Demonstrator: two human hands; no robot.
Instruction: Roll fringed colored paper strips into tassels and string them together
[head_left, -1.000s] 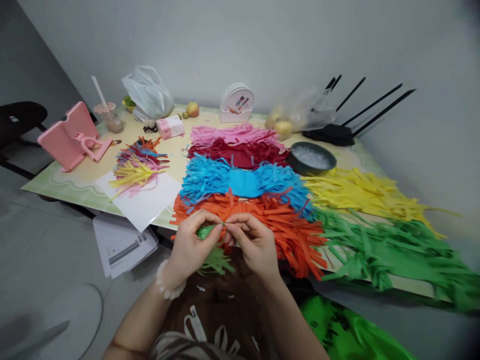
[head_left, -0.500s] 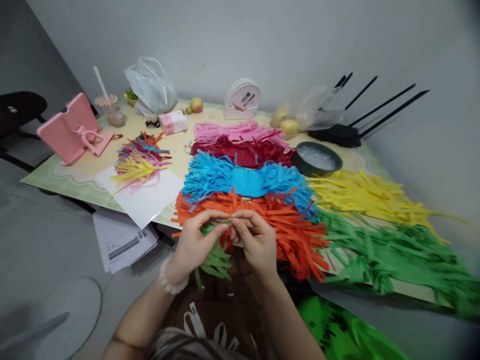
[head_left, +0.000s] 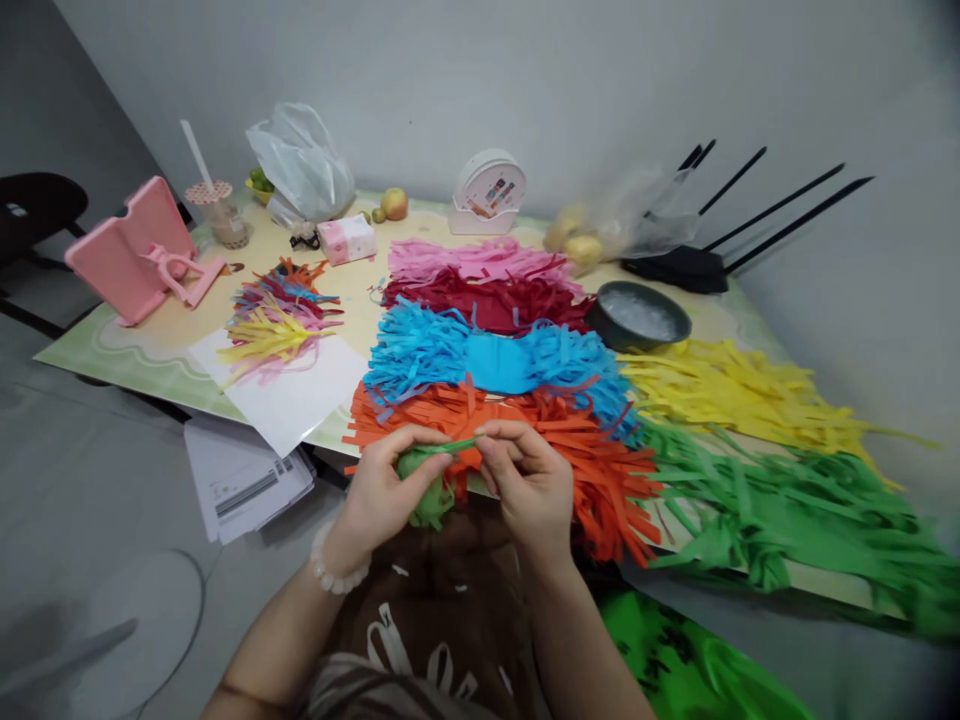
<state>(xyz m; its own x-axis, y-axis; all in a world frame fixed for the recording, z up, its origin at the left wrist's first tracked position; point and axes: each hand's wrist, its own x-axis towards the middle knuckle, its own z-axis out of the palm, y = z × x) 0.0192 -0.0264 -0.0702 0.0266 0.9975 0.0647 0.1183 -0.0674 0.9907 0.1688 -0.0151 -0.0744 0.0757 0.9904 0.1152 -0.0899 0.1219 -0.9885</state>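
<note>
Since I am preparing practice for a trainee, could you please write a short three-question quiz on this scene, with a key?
1. Multiple choice: what colour is the strip that runs from the left hand to the right hand?
A) yellow
B) green
C) pink

2. True or false: in the picture, the drink cup stands to the right of the dark bowl.

3. Fill in the blank: going away from the person, the fringed piece just beyond the orange fringe is ____.

Key:
1. B, green.
2. False; the drink cup stands to the left of the dark bowl.
3. Blue.
</note>
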